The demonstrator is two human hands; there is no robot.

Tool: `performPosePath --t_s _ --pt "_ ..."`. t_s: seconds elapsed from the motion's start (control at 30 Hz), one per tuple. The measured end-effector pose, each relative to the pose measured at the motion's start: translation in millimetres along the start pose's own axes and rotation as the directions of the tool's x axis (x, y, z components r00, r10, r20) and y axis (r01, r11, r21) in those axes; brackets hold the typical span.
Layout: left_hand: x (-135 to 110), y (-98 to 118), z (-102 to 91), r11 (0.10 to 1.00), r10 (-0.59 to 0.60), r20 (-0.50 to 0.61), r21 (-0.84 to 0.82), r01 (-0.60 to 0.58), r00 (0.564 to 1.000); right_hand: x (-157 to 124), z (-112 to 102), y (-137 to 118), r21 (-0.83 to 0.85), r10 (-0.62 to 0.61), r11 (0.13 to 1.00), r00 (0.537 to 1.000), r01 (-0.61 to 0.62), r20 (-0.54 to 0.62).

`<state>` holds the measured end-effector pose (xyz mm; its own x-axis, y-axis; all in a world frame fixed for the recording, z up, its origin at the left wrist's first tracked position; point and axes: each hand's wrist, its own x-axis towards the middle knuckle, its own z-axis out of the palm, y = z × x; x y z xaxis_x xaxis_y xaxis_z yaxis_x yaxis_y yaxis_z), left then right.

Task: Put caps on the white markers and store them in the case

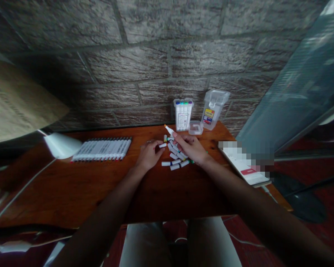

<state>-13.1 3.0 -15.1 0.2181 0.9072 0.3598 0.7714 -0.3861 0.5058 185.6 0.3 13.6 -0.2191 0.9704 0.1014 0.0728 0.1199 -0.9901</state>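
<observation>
My right hand [191,148] is closed on a white marker [170,130] whose orange-tipped end points up and left. Under and beside it lies a loose pile of white markers [174,158] with coloured caps on the wooden table [80,189]. My left hand [149,154] rests just left of the pile with its fingers curled; the fingertips pinch a short white marker [163,145]. A long row of white markers [102,149] lies side by side to the left.
At the table's back stand a clear case holding upright markers [183,114], an empty clear case [213,108] and a small clear lid [195,127]. A white booklet [246,167] lies at the right. A white lamp [61,145] is at the left. A brick wall is behind.
</observation>
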Motion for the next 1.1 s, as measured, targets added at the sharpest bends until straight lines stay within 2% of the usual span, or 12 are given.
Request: performPosePath --t_s 0.27,0.5,0.6,0.67,0.73,0.77,0.8,0.87,0.93,0.97,1.03,1.1 --pt "-0.7 1.3 0.3 1.000 -0.007 0.011 0.010 0.007 1.000 0.5 1.1 3.1 -0.032 -0.029 0.999 1.000 0.029 0.010" --pt "-0.5 2.9 -0.1 0.987 -0.060 -0.062 -0.150 0.051 0.996 0.2 1.1 3.6 -0.020 -0.018 1.000 1.000 0.018 0.011" --pt "0.8 2.4 0.6 0.952 -0.163 -0.138 -0.282 0.119 0.977 0.0 1.1 2.6 -0.023 -0.018 1.000 1.000 0.018 0.010" --pt "3.2 1.9 0.7 0.901 -0.287 -0.208 -0.390 0.190 0.935 0.0 0.8 2.3 -0.029 -0.008 1.000 1.000 0.009 0.006" --pt "6.8 2.8 -0.8 0.804 -0.426 -0.243 -0.544 0.241 0.871 -0.1 0.6 1.8 -0.034 -0.004 0.999 1.000 0.004 0.001" --pt "8.7 4.1 -2.4 0.726 -0.497 -0.231 -0.638 0.256 0.836 -0.3 0.6 1.3 -0.037 -0.007 0.999 1.000 0.007 0.001" --pt "10.6 6.0 -4.9 0.622 -0.565 -0.187 -0.737 0.265 0.804 -0.5 0.7 0.7 -0.041 -0.012 0.999 1.000 0.012 0.000" --pt "13.8 10.8 -11.8 0.332 -0.665 -0.013 -0.901 0.280 0.747 -1.2 1.1 -0.7 -0.050 -0.025 0.998 1.000 0.025 0.001" --pt "15.7 15.5 -20.2 -0.004 -0.613 0.240 -0.954 0.301 0.753 -1.7 1.6 -1.5 -0.058 -0.037 0.998 0.999 0.037 0.005" --pt "16.2 17.2 -24.3 -0.120 -0.568 0.307 -0.949 0.292 0.764 -1.7 1.7 -1.4 -0.058 -0.040 0.997 0.999 0.041 0.007" --pt "16.5 18.7 -30.6 -0.266 -0.509 0.364 -0.928 0.260 0.780 -1.6 1.9 -0.6 -0.058 -0.041 0.997 0.999 0.042 0.010" --pt "16.1 18.1 -34.2 -0.337 -0.486 0.372 -0.915 0.223 0.791 -1.2 2.1 0.5 -0.061 -0.036 0.998 0.999 0.036 0.006"
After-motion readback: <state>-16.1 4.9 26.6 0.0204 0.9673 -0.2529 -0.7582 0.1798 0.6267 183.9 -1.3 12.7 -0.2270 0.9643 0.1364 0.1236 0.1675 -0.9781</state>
